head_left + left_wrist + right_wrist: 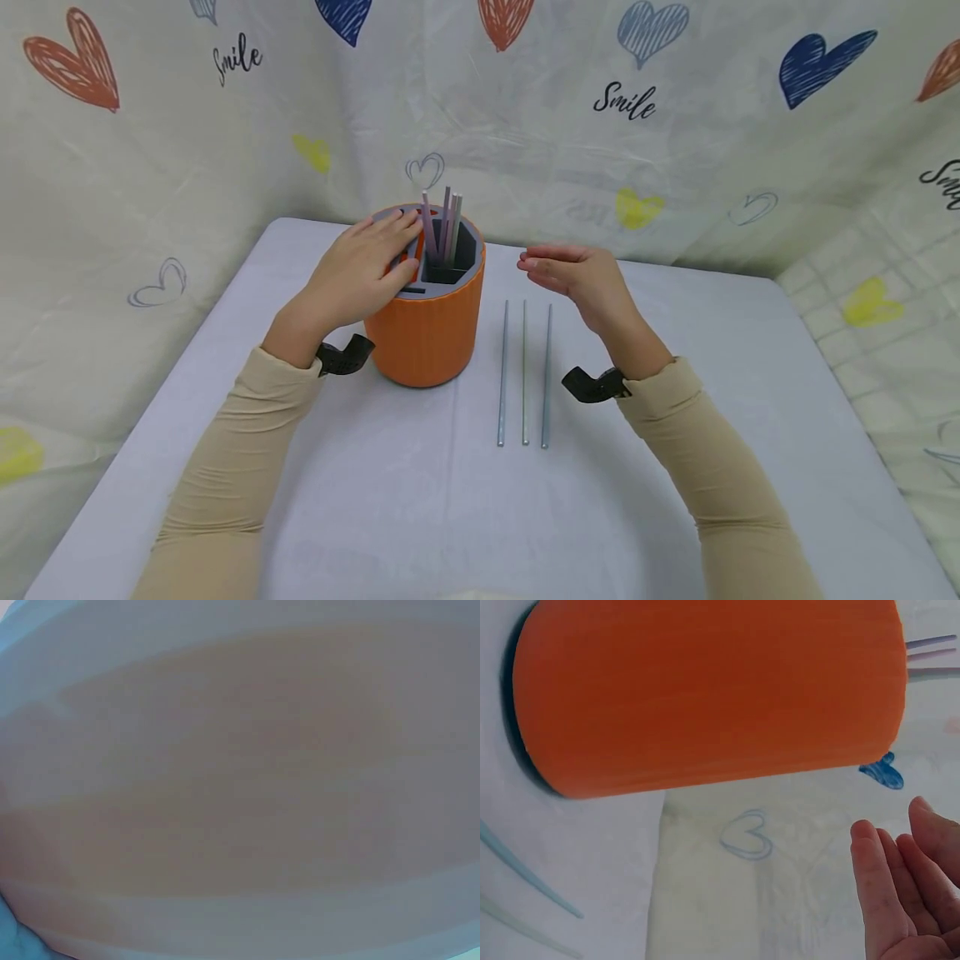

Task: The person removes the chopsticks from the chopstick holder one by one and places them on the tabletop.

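An orange round desk organizer (425,342) with a grey divided top stands toward the back of the table. Several thin sticks (448,225) poke up from its right compartment. My left hand (362,262) lies over the left part of the top, fingers stretched out and thumb toward the front. To the right of the organizer, my right hand (585,279) is held in the air with nothing in it, its fingers nearly straight and close together. Below and left of that hand, three slim sticks lie side by side: a bluish one (502,375), a pale greenish one (525,375) and another bluish one (547,375).
The table (420,500) wears a white cover. Behind it hangs a pale cloth (540,133) printed with hearts and the word "Smile". Each wrist carries a black camera mount, the left mount (345,355) close to the organizer's side. The left wrist view is a blurred close-up.
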`<control>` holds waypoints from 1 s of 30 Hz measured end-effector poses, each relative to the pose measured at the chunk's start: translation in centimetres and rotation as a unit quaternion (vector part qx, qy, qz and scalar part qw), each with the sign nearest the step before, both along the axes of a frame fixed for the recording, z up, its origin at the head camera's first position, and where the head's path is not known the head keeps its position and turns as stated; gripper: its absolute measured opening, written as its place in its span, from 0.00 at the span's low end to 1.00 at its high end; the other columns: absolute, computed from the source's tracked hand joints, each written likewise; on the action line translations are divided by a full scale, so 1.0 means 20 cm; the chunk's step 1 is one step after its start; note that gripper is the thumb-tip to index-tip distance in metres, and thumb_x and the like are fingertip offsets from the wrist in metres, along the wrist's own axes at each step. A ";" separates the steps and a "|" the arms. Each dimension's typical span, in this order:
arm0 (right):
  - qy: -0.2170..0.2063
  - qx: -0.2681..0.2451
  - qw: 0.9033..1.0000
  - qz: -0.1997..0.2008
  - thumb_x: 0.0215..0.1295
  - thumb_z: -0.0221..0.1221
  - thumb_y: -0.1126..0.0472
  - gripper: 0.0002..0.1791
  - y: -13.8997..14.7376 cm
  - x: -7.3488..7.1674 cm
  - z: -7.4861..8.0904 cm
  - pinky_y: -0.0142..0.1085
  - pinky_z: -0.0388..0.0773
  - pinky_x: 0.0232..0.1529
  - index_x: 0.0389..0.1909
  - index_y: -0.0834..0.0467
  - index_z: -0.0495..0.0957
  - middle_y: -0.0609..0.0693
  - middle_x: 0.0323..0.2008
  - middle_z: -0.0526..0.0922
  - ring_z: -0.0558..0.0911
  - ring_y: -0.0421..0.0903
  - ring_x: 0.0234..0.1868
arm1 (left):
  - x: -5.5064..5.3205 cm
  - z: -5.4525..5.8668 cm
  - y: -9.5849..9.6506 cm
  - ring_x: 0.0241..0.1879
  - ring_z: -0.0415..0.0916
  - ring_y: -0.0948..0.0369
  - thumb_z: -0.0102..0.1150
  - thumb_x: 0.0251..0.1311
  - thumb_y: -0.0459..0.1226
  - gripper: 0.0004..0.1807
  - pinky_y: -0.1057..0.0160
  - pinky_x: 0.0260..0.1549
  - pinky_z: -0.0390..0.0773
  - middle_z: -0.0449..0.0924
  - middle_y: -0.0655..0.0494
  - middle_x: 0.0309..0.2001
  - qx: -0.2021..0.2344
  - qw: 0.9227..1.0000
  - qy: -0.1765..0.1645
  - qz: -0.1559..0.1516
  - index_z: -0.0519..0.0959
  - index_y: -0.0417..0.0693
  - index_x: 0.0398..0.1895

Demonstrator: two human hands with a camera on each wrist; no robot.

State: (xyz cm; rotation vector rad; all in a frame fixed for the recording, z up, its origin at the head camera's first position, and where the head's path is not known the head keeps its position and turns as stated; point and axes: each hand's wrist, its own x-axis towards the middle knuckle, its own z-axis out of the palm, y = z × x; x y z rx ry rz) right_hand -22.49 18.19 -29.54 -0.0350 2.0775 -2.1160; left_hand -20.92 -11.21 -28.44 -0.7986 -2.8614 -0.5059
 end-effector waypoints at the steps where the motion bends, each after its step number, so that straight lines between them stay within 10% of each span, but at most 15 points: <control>1: 0.004 -0.010 1.000 0.000 0.55 0.64 0.64 0.17 -0.01 0.00 0.01 0.35 0.79 0.49 0.46 0.66 0.79 0.51 0.36 0.86 0.84 0.46 0.44 | 0.00 0.00 0.00 0.73 0.44 0.56 0.35 0.68 0.48 0.29 0.54 0.72 0.42 0.51 0.52 0.72 0.000 1.000 0.001 0.000 0.57 0.46 0.70; 30: 0.109 -0.002 0.992 0.055 0.50 0.68 0.63 0.18 -0.30 0.01 0.16 0.36 0.78 0.53 0.45 0.60 0.82 0.49 0.40 0.86 0.82 0.45 0.48 | 0.00 0.00 0.00 0.73 0.44 0.55 0.35 0.69 0.47 0.29 0.55 0.72 0.42 0.51 0.52 0.72 0.004 1.000 -0.004 0.000 0.56 0.46 0.70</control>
